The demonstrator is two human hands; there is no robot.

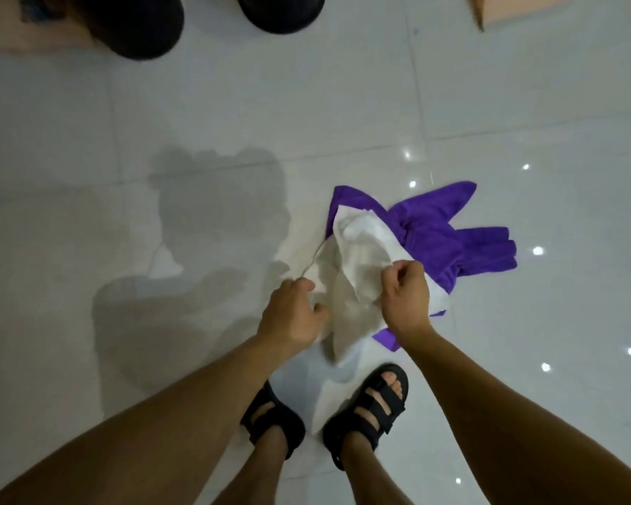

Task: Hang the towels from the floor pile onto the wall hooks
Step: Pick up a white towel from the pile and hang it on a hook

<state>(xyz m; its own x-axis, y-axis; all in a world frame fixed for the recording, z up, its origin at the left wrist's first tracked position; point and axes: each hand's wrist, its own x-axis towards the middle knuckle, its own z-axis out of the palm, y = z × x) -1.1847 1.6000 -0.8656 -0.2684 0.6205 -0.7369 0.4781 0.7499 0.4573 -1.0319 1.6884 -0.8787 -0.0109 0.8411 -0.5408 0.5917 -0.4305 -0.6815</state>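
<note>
Both my forearms fill the bottom of the view, reaching down over my sandalled feet toward the floor pile. Going left to right: my left hand has its fingers curled closed on the near-left edge of the white towel, where a thin loose thread or loop trails up from my fingertips; I judge I hold it there to find a hanging point. My right hand is a closed fist pinching a fold of the same towel, lifting it so the cloth bunches between my hands instead of lying flat. Under and to the right of it lies the purple towel, spread on the tiled floor, untouched. No wall hooks show, so the hanging is not yet begun; I am only separating the top towel from the pile.
</note>
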